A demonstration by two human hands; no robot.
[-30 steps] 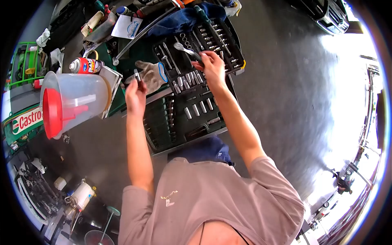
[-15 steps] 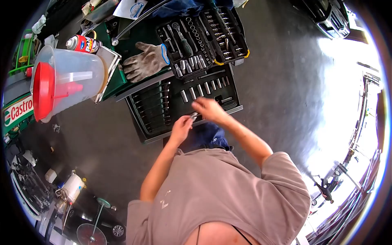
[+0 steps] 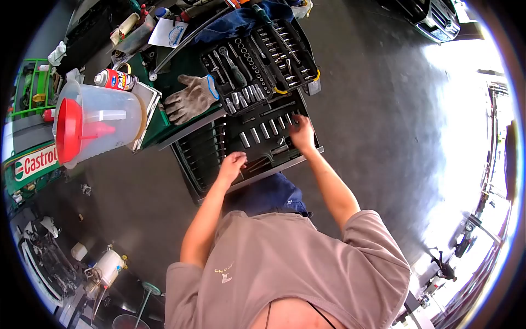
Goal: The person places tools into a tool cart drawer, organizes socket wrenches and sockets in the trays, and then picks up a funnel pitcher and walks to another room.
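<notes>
My left hand (image 3: pixel 234 164) hovers over the front of the open tool drawer (image 3: pixel 293 162), its fingers pinched together. Whatever they hold is too small to make out. Over the drawer's right side, my right hand (image 3: pixel 302 134) reaches down with bent fingers at the end of a row of sockets. The fingertips are blurred and cover the last small sockets there. Several chrome sockets (image 3: pixel 255 135) lie in the tray to the left of this hand. Bent hex keys (image 3: pixel 264 159) sit between the two hands. Wrenches (image 3: pixel 220 134) line the drawer's left side.
Above the drawer lies an open black socket case (image 3: pixel 235 82). Left of it are a grey work glove (image 3: pixel 189 98), a spray can (image 3: pixel 116 79) and a translucent container (image 3: pixel 118 118) with a red funnel (image 3: pixel 68 131). A car (image 3: pixel 435 19) stands at the far upper right.
My hands have moved apart: the right went right to the sockets' end, the left slightly left. Hex keys and slots at the drawer's front, previously covered by my hands, now show.
</notes>
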